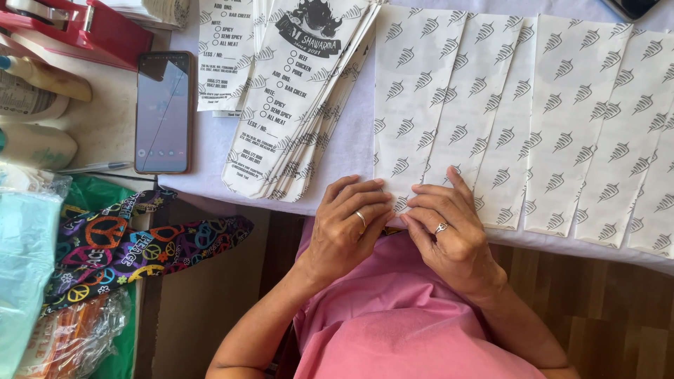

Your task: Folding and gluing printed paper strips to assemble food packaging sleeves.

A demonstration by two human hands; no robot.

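The person sat at a desk [344, 158] covered in white, and the nearest patterned paper bag [414, 105] served as the landmark for everything else. It lay flat, long side running away from the person, its near end at the desk's front edge. Both hands met at that near end. The left hand [347, 228] rested at the bag's lower left corner, fingers curled and pressing down on the paper, a ring on 1 finger. The right hand [446, 231] lay just right of it, fingers bent over the bag's bottom edge, also ringed; whether it pinched the paper or only pressed on it could not be told. The 2 hands nearly touched each other.

To the right of that bag, more patterned bags [590, 126] lay side by side, overlapping slightly in a row. To its left sat a fanned stack of printed bags [302, 105], close but apart from the hands. Farther left of the bag lay a phone [163, 112] with a dark screen, a red tape dispenser [77, 28] beyond it, and a colourful patterned cloth [133, 245] below the desk edge. The person's pink garment [400, 316] filled the space beneath the hands.
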